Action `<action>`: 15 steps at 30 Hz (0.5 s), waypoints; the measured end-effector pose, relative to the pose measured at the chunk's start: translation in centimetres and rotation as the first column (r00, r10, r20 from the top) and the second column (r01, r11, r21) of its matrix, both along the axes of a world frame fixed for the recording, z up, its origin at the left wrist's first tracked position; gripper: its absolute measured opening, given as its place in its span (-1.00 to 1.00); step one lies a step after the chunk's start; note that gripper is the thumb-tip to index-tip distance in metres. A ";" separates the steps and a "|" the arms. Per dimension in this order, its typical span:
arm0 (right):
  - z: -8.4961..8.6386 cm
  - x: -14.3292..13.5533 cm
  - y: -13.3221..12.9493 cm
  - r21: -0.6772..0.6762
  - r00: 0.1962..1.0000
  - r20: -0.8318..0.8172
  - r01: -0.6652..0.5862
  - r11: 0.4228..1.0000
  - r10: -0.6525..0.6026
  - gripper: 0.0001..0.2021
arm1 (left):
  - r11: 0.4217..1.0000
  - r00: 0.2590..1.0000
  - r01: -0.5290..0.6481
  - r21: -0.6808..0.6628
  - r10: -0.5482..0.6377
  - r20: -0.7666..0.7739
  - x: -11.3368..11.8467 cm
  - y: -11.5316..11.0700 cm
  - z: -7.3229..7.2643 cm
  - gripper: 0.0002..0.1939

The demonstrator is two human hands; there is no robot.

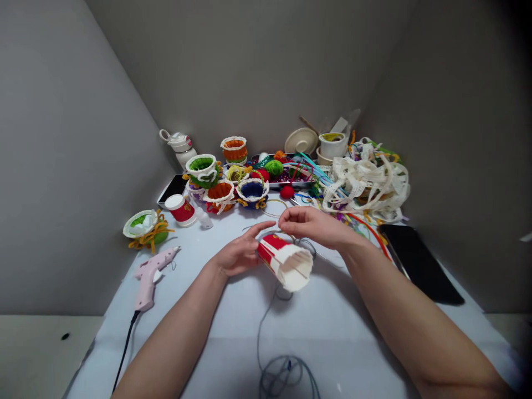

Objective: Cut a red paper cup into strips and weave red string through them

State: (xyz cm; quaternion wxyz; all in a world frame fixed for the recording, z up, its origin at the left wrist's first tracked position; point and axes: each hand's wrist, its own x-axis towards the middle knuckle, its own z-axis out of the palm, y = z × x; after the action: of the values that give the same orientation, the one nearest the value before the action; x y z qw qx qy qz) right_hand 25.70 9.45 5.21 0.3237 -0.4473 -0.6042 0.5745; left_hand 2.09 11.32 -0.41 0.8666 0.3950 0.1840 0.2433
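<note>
My left hand (239, 252) grips a red and white paper cup (274, 247), its index finger stretched out beyond the cup. The cup is tilted, with its white slit rim toward me. Just beyond it, my right hand (310, 224) is closed in a pinch near my left index fingertip. What lies between those fingertips is too small to make out. Grey cord (285, 374) lies in loose loops near the front of the table and runs up beneath the cup, with more loops behind it.
A pink glue gun (148, 274) lies left beside a small yarn-wrapped basket (141, 224). More wrapped baskets (253, 191), a red cup (182, 210) and a yarn tray (310, 182) stand behind. Right are white lace ribbons (366, 180) and a black tablet (419, 263).
</note>
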 end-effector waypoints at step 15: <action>-2.0 -1.4 0.7 0.055 0.979 0.017 0.204 0.977 -0.205 -0.54 | 0.881 0.935 -0.300 -0.366 0.348 0.071 1.0 -0.1 0.0 -0.59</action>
State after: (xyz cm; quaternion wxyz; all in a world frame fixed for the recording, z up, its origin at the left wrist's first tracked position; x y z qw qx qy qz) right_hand 24.33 10.19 3.20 0.3860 -0.5049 -0.5735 0.5168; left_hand 3.07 11.27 -0.45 0.8801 0.1810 0.2288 0.3746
